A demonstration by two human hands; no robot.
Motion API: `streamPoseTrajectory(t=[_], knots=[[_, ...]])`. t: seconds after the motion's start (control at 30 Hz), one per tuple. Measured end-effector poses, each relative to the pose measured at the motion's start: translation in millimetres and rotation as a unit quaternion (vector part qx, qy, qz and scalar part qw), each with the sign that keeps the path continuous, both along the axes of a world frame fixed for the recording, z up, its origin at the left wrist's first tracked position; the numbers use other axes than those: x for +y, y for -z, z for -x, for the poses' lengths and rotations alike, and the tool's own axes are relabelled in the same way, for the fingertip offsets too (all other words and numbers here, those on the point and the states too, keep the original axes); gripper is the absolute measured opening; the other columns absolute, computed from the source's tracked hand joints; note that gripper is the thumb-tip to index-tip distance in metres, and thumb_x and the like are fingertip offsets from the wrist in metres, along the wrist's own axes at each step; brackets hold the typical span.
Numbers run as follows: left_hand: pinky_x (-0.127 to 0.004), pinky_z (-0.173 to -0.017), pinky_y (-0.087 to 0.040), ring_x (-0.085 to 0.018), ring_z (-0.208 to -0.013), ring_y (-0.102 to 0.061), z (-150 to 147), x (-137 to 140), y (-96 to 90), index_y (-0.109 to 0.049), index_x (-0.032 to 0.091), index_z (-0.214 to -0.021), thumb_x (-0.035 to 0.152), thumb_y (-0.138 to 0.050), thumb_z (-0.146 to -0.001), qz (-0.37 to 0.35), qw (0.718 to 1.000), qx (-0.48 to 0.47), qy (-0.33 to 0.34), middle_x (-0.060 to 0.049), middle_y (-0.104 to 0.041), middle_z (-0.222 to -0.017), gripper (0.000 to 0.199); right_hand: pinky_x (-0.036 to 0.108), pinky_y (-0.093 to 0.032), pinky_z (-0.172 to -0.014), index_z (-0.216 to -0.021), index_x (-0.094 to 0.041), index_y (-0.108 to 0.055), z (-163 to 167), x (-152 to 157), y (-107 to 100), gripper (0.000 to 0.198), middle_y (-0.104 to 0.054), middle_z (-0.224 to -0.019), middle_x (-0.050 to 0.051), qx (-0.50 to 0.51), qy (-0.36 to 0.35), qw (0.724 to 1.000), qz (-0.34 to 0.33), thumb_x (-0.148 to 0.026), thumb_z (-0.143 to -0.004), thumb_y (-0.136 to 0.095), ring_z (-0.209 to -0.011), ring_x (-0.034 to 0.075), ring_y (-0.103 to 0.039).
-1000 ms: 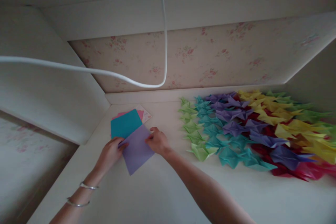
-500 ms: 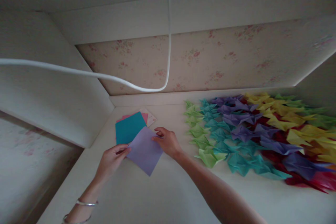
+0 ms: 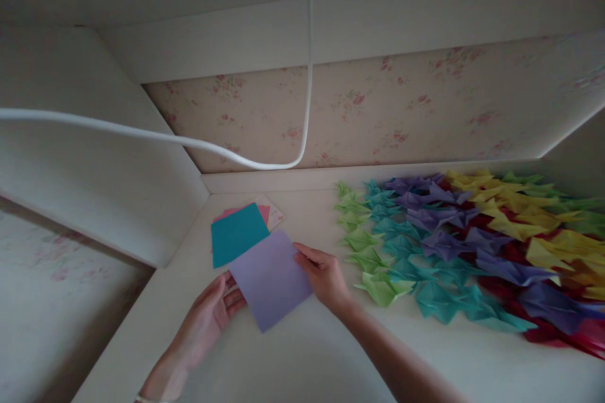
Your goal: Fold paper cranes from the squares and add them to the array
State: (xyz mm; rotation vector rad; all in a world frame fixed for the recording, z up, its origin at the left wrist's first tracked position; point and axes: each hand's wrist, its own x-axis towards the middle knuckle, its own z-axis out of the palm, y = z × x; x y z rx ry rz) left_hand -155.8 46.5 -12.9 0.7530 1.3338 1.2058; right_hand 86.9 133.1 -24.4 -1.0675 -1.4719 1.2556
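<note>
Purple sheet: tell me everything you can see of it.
The purple sheet is plain, roughly square and thin, and looks like paper. It is spread out, not folded, and no crease can be made out. It is turned at a slant, its upper left part next to the teal sheet. The right hand pinches it at the right edge; the open left hand is at its left edge, fingertips partly hidden. Whether it touches the table cannot be told.

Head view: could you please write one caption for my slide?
Right hand pinches a purple sheet, left hand open at its opposite edge, colourful folded paper shapes lying to the right.
</note>
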Motion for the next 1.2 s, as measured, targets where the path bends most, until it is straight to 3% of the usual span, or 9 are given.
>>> streamPoseTrajectory(t=[0.17,0.4,0.57,0.63,0.73,0.8,0.97,1.13,1.2], knots=[[-0.032,-0.079,-0.059,-0.025,-0.096,-0.074,-34.0,-22.5,2.9,-0.073,0.023,-0.106,0.044,-0.076,-0.081,0.011,0.988,-0.156,-0.008,-0.006,-0.079,-0.106,0.032,0.039,-0.06,-0.086,-0.104,-0.025,-0.08,-27.6,-34.3,-5.8,0.024,-0.079,-0.106,0.006,0.025,0.044,0.998,0.024,-0.035,-0.089,-0.064,-0.096,0.027,-0.074],[-0.038,-0.087,-0.056,-0.031,-0.099,-0.073,-72.6,-19.2,-1.0,-0.072,0.018,-0.11,0.043,-0.078,-0.079,0.026,0.971,-0.237,0.005,-0.01,-0.08,-0.098,0.041,0.036,-0.053,-0.096,-0.09,-0.027,-0.081,-62.4,-64.4,-11.7,0.016,-0.075,-0.115,0.007,0.045,0.083,0.995,0.005,-0.034,-0.089,-0.066,-0.109,0.026,-0.068],[-0.041,-0.089,-0.053,-0.033,-0.098,-0.072,-91.6,-15.6,-0.5,-0.072,0.016,-0.112,0.05,-0.078,-0.077,0.024,0.962,-0.271,0.026,-0.012,-0.079,-0.099,0.049,0.034,-0.053,-0.093,-0.087,-0.026,-0.081,-81.5,-81.3,-9.9,0.016,-0.074,-0.115,0.009,0.047,0.073,0.996,0.002,-0.034,-0.089,-0.067,-0.109,0.026,-0.067],[-0.039,-0.087,-0.053,-0.032,-0.097,-0.072,-99.0,-15.9,-2.5,-0.072,0.017,-0.112,0.052,-0.078,-0.076,0.018,0.958,-0.282,0.048,-0.012,-0.078,-0.1,0.051,0.032,-0.055,-0.085,-0.088,-0.025,-0.08,-86.2,-85.7,-8.5,0.015,-0.076,-0.109,0.008,0.078,0.081,0.993,0.034,-0.036,-0.087,-0.07,-0.101,0.026,-0.07],[-0.033,-0.08,-0.053,-0.027,-0.091,-0.072,-111.0,-15.8,-6.5,-0.072,0.017,-0.11,0.054,-0.078,-0.075,-0.001,0.956,-0.285,0.067,-0.011,-0.077,-0.101,0.051,0.027,-0.056,-0.064,-0.099,-0.024,-0.076,-91.0,-87.9,-5.8,0.023,-0.078,-0.102,0.007,0.129,0.108,0.978,0.123,-0.04,-0.082,-0.076,-0.078,0.021,-0.072],[-0.03,-0.073,-0.053,-0.024,-0.084,-0.072,-118.8,-14.5,-7.8,-0.072,0.016,-0.106,0.055,-0.078,-0.075,-0.011,0.959,-0.275,0.071,-0.01,-0.077,-0.097,0.05,0.026,-0.055,-0.061,-0.106,-0.024,-0.072,-94.1,-86.5,-4.5,0.033,-0.077,-0.104,0.007,0.152,0.122,0.968,0.16,-0.04,-0.078,-0.079,-0.075,0.02,-0.072],[-0.026,-0.064,-0.053,-0.02,-0.075,-0.071,-132.0,-10.2,-4.1,-0.072,0.015,-0.099,0.046,-0.069,-0.087,-0.01,0.969,-0.241,0.059,-0.007,-0.077,-0.087,0.033,0.023,-0.052,-0.06,-0.119,-0.027,-0.064,-105.8,-78.4,-2.8,0.05,-0.076,-0.099,0.005,0.188,0.155,0.957,0.16,-0.039,-0.074,-0.083,-0.074,0.017,-0.069],[-0.021,-0.059,-0.053,-0.016,-0.074,-0.07,-130.2,-16.4,4.1,-0.065,0.021,-0.12,0.037,-0.064,-0.092,-0.02,0.978,-0.199,0.051,-0.004,-0.076,-0.092,0.032,0.021,-0.042,-0.053,-0.1,-0.024,-0.072,-115.7,-77.8,5.4,0.032,-0.073,-0.088,0.001,0.161,0.186,0.957,0.157,-0.04,-0.075,-0.081,-0.064,0.014,-0.058],[-0.021,-0.062,-0.054,-0.015,-0.077,-0.07,-125.0,-21.8,10.5,-0.055,0.028,-0.134,0.027,-0.067,-0.09,-0.045,0.989,-0.134,0.05,-0.004,-0.074,-0.104,0.046,0.021,-0.039,-0.051,-0.096,-0.022,-0.074,-116.6,-81.0,8.2,0.027,-0.071,-0.084,0.001,0.156,0.173,0.957,0.171,-0.04,-0.076,-0.078,-0.062,0.014,-0.055]])
